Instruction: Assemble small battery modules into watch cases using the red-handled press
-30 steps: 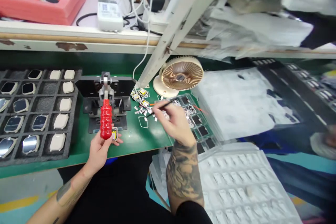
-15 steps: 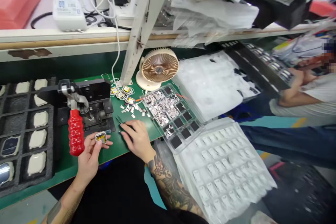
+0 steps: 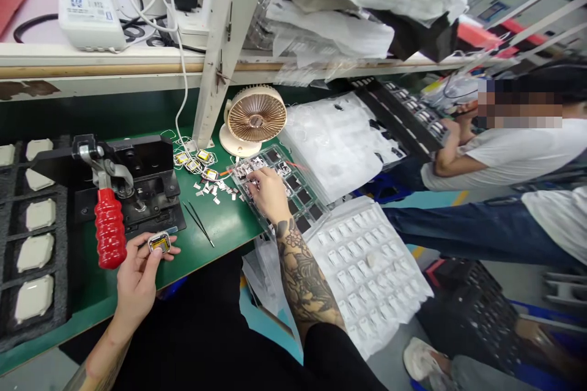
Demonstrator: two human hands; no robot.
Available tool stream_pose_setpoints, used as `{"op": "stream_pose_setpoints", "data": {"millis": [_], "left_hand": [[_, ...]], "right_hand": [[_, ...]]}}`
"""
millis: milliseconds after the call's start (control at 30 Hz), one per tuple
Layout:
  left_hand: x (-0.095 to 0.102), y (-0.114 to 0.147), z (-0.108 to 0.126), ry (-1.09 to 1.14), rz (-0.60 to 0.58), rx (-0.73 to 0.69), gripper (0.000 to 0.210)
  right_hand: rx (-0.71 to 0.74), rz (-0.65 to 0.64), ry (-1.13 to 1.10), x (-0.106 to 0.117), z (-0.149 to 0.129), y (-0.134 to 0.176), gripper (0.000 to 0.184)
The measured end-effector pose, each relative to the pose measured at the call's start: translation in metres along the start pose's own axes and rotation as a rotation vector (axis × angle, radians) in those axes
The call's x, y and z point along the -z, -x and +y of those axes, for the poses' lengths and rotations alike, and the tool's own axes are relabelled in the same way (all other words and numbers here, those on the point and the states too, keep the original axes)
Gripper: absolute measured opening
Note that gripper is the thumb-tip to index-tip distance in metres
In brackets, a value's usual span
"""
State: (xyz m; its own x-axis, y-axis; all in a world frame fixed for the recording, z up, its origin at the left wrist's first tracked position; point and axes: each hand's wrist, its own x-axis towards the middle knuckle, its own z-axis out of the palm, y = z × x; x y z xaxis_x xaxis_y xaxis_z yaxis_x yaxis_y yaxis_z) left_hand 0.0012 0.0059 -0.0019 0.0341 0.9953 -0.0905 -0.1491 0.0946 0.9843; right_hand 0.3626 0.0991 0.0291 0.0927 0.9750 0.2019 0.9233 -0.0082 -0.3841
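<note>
My left hand [image 3: 140, 275] grips an opened smartwatch case [image 3: 159, 244] between thumb and fingers, its yellow inner parts facing up. Over a clear compartment tray [image 3: 306, 211] reaches my right hand [image 3: 269, 194]. Its fingers are bent together among small grey-white pieces [image 3: 245, 166]; whatever they pinch is too small to make out. Black tweezers [image 3: 199, 224] lie on the green bench between my hands. More small loose pieces [image 3: 217, 190] are scattered by the tray's left side. A black clamp fixture with a red handle [image 3: 110, 229] stands beside my left hand.
A foam tray [image 3: 64, 299] with cream watch cases is on the left. Wired yellow parts [image 3: 204, 156] lie before a fan [image 3: 255, 121]. On the right are a white sheet of pieces [image 3: 371, 256] and a person in a white shirt [image 3: 495, 159]. A shelf post [image 3: 220, 55] rises behind.
My right hand has let go of the tweezers on the bench and moved right to the compartment tray. My left hand still holds the smartwatch case. The view has swung right.
</note>
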Motion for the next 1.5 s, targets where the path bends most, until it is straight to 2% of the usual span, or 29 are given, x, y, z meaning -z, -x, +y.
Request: {"op": "stream_pose_setpoints", "data": {"millis": [167,333,467,567,700,767,867,1033,1133,1167,1300,1500], "left_hand": [[0.001,0.001,-0.002,-0.012,0.027,0.001,0.034],[0.002,-0.001,-0.002,-0.036,0.011,-0.004,0.031],[0.001,-0.001,0.006,-0.202,-0.057,-0.024,0.025],[-0.002,-0.002,0.013,-0.341,-0.116,-0.067,0.019],[-0.003,-0.005,0.015,-0.369,-0.095,-0.074,0.017],[-0.003,-0.005,0.015,-0.375,-0.096,-0.083,0.018],[-0.002,-0.005,0.017,-0.358,-0.115,-0.104,0.02],[-0.002,-0.006,0.021,-0.335,-0.119,-0.124,0.02],[-0.002,-0.005,0.018,-0.286,-0.112,-0.083,0.022],[-0.002,-0.004,0.016,-0.256,-0.106,-0.06,0.024],[0.0,-0.001,0.008,-0.141,-0.052,0.029,0.032],[0.007,-0.001,0.008,-0.19,-0.086,-0.021,0.029]], "right_hand": [[-0.023,0.058,-0.045,-0.008,0.0,0.005,0.016],[-0.073,0.228,-0.249,0.011,-0.008,0.019,0.011],[0.041,0.268,-0.35,0.017,-0.037,0.033,0.016],[0.148,0.211,-0.461,0.004,-0.069,0.047,0.019],[0.069,0.063,-0.781,-0.026,-0.114,0.073,0.023],[0.051,0.018,-0.931,-0.039,-0.132,0.083,0.015],[0.127,-0.007,-1.027,-0.052,-0.15,0.089,0.005],[0.176,0.004,-1.047,-0.06,-0.154,0.087,0.009],[0.225,0.018,-1.017,-0.061,-0.151,0.088,0.009],[0.248,0.005,-0.997,-0.061,-0.151,0.09,0.012],[0.335,-0.084,-0.859,-0.066,-0.155,0.103,0.045],[0.478,-0.066,-0.754,-0.071,-0.162,0.105,0.051]]}}
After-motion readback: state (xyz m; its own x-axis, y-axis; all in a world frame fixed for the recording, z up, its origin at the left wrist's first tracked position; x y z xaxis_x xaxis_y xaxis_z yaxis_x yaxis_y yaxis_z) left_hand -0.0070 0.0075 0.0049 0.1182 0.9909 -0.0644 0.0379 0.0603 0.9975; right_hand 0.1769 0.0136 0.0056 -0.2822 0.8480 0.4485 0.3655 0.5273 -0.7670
